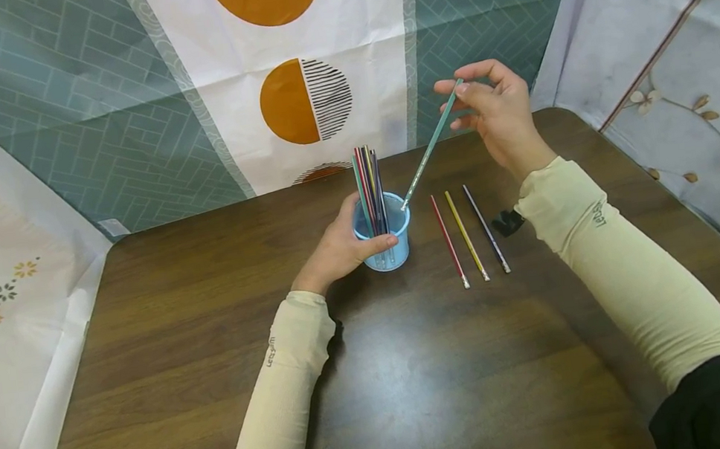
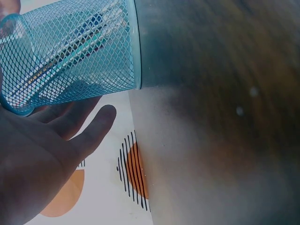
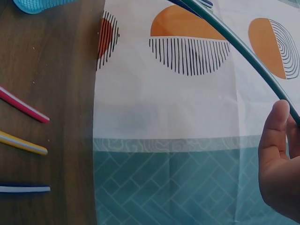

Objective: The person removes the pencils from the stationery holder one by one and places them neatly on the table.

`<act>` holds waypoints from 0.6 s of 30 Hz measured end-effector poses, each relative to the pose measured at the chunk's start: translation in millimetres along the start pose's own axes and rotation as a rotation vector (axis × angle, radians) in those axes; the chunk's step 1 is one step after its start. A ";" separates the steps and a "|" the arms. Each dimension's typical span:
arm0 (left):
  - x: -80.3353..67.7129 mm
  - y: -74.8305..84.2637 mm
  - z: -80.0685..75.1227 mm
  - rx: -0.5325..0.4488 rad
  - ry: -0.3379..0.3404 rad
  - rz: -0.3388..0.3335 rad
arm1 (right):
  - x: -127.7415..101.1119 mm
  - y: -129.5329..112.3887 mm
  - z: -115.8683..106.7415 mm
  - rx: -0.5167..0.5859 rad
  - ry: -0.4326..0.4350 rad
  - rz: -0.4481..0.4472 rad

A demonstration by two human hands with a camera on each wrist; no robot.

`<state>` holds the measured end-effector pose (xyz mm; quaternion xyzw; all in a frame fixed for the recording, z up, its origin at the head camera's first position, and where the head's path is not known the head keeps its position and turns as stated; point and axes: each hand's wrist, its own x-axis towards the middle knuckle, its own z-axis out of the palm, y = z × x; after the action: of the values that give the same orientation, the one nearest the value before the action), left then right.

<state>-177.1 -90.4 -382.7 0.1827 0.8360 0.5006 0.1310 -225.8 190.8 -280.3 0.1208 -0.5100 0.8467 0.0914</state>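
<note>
My left hand [image 1: 336, 248] holds a light blue mesh pencil cup [image 1: 397, 256] on the table, thumb across its front near the rim. Several pencils [image 1: 369, 189] of different colours stand upright in the cup. Up to the right, my right hand [image 1: 504, 113] pinches a green pencil [image 1: 433, 145] near its upper end between thumb and fingers. That pencil slants down to the left, its lower end right at the cup's right rim. In the left wrist view, the pencils' lower parts show through the mesh wall [image 2: 79, 61].
To the right of the cup, a red pencil [image 1: 449, 240], a yellow pencil [image 1: 466, 235] and a dark blue pencil [image 1: 485, 228] lie side by side on the brown table [image 1: 211, 332]. A patterned cloth [image 1: 196, 95] hangs behind the table's far edge.
</note>
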 end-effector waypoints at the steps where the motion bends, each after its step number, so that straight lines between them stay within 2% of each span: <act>1: -0.1 -0.1 -0.1 -0.001 0.001 -0.001 | 0.4 -0.9 0.2 0.004 0.006 -0.005; 7: -0.2 1.6 -0.3 0.004 0.000 -0.010 | 1.8 -5.0 -4.1 0.032 0.033 -0.019; 18: -0.9 1.5 -0.5 0.001 0.000 0.003 | -0.7 -7.1 -21.7 -0.045 0.015 0.028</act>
<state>-176.3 -90.5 -381.2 0.1841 0.8359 0.5006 0.1299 -225.6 213.2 -284.3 0.1052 -0.5300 0.8370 0.0859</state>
